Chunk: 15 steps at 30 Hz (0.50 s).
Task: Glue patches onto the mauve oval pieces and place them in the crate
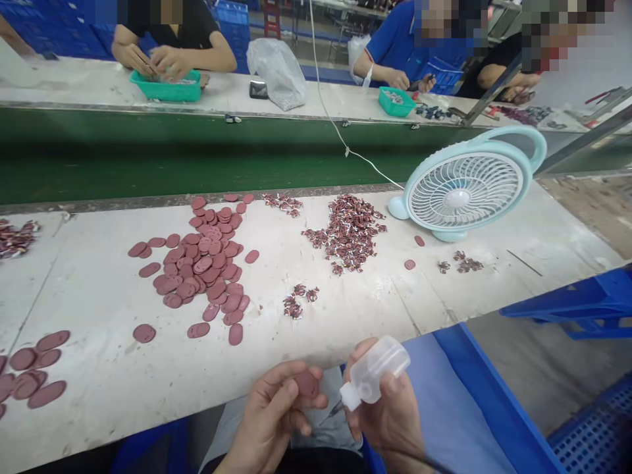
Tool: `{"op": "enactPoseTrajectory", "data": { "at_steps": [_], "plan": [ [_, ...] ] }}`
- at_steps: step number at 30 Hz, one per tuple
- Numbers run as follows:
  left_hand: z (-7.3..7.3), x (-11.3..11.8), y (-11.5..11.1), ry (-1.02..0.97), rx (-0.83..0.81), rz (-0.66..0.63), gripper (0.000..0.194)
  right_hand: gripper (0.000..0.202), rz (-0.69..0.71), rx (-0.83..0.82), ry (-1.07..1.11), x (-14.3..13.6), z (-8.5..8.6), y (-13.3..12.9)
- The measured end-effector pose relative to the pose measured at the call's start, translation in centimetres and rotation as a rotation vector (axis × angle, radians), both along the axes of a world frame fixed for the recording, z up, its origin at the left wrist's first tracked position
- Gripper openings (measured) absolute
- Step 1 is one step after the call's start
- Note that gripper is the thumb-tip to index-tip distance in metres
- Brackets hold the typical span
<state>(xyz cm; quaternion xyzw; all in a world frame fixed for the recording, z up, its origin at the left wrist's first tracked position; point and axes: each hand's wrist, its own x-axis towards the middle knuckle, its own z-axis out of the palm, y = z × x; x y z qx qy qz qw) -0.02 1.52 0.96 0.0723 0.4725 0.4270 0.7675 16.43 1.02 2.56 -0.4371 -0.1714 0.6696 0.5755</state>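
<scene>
Between thumb and fingers, my left hand (pixel 274 411) pinches a flat dark-red oval disc (pixel 308 385) over the table's front edge. Wrapped in my right hand (pixel 390 415) is a translucent squeeze bottle (pixel 379 368), tilted so its white cap and thin needle tip point down and left. The tip is apart from the disc, to its lower right. A large pile of similar discs (pixel 202 263) lies on the white table (pixel 99 368). To its right is a heap of small dark-red and white pieces (pixel 350 230), with a smaller cluster (pixel 296 301) nearer to my hands.
A light-blue fan (pixel 467 191) stands at the table's right, its white cord running to the back. More discs (pixel 29 375) lie at the left front. A blue crate (pixel 498 401) is at my right. Across a green conveyor (pixel 197 155), other people work by green baskets (pixel 168 89).
</scene>
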Motion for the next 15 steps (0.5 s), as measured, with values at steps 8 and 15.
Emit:
{"op": "enactPoseTrajectory", "data": {
  "at_steps": [8,15],
  "plan": [
    [0.5,0.0,0.4,-0.004,-0.038,0.057,0.031,0.047,0.061,0.015,-0.019,-0.4,-0.5,0.1],
    [1.1,-0.5,0.2,-0.037,0.048,-0.008,0.050,0.048,-0.052,0.032,-0.104,-0.8,0.6,0.2]
  ]
}}
